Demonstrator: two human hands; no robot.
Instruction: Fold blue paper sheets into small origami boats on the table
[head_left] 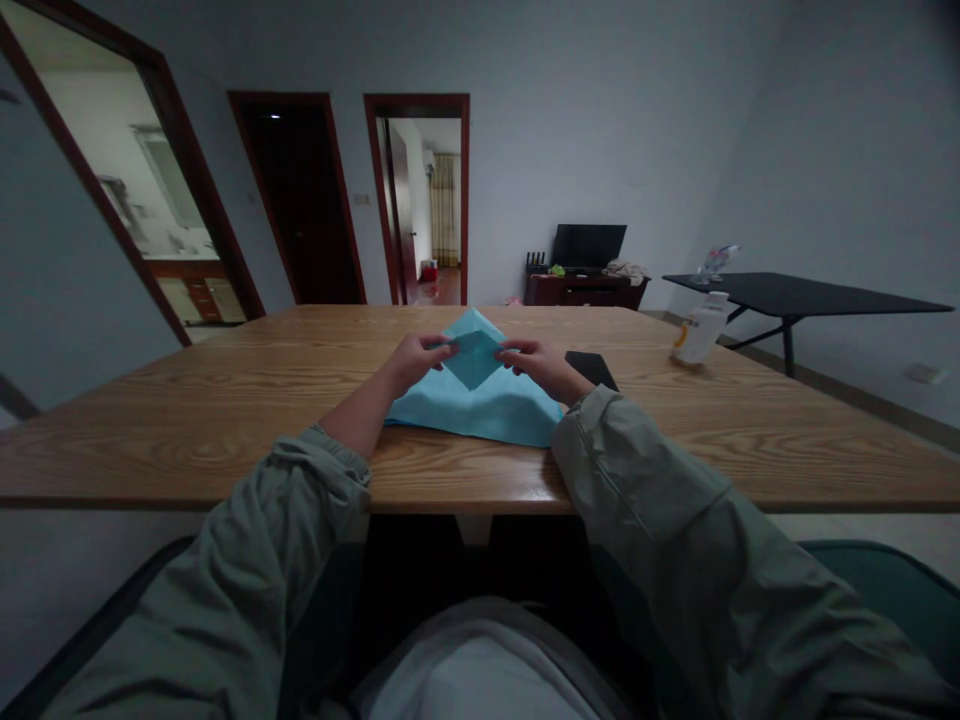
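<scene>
A folded piece of light-blue paper (474, 358), diamond-shaped with creases across it, is held up between my hands. My left hand (420, 362) pinches its left corner, thumb on the near side. At the right corner, my right hand (541, 366) grips it between thumb and fingers. Below the folded piece, more light-blue paper (476, 412) lies on the wooden table, its near edge slightly curved. Whether that is one sheet or a stack I cannot tell.
The wooden table (262, 405) spreads out on both sides. A dark flat object (592, 369) lies just behind my right wrist. Farther right stands a white bottle (699, 330) with an orange mark. Beyond it is a black folding table (810, 292).
</scene>
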